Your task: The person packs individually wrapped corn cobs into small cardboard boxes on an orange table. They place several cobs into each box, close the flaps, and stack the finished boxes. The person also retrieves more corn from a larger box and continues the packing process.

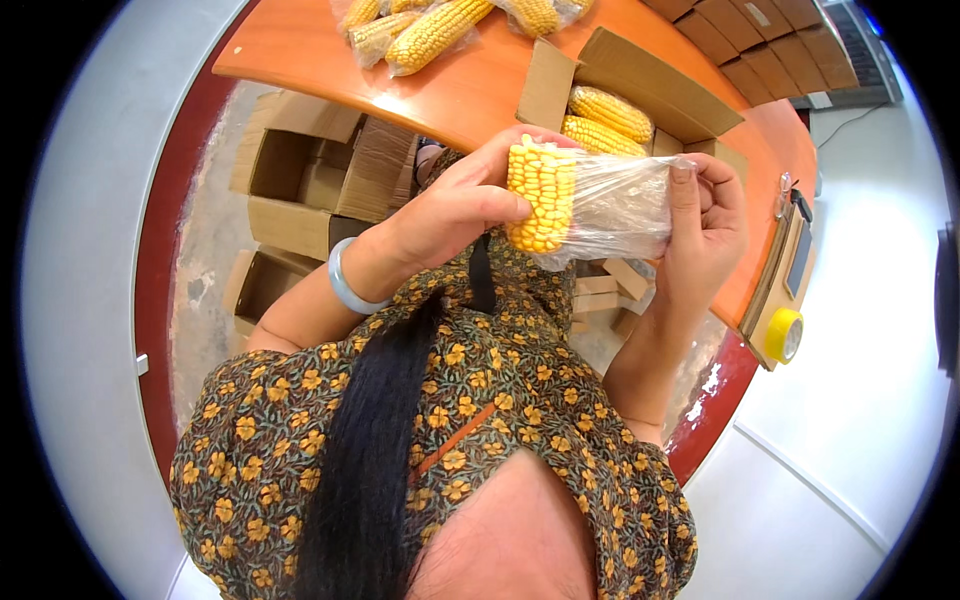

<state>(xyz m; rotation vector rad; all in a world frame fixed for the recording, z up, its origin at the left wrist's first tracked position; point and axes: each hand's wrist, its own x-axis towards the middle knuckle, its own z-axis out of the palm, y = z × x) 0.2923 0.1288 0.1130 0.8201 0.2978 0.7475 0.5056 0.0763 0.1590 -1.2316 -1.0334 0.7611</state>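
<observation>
A short ear of yellow corn (541, 196) is held up in front of me, partly inside a clear plastic bag (626, 202). My left hand (469, 199) grips the corn, thumb on its near face and the other fingers mostly hidden behind it. The bag's far end is pinched between thumb and fingers of my right hand (701, 210), which stretches the film out to the right. Just beyond, a cardboard box (664, 79) stands with its flaps up, and bagged corn ears (611, 116) lie inside it.
More bagged corn (439, 34) lies on the orange tabletop (315, 41). Stacked brown cartons (765, 45) stand at the back right. A yellow tape roll (784, 335) rests on cardboard (765, 300) at the table's right edge. Open cardboard boxes (300, 169) sit on the floor at left.
</observation>
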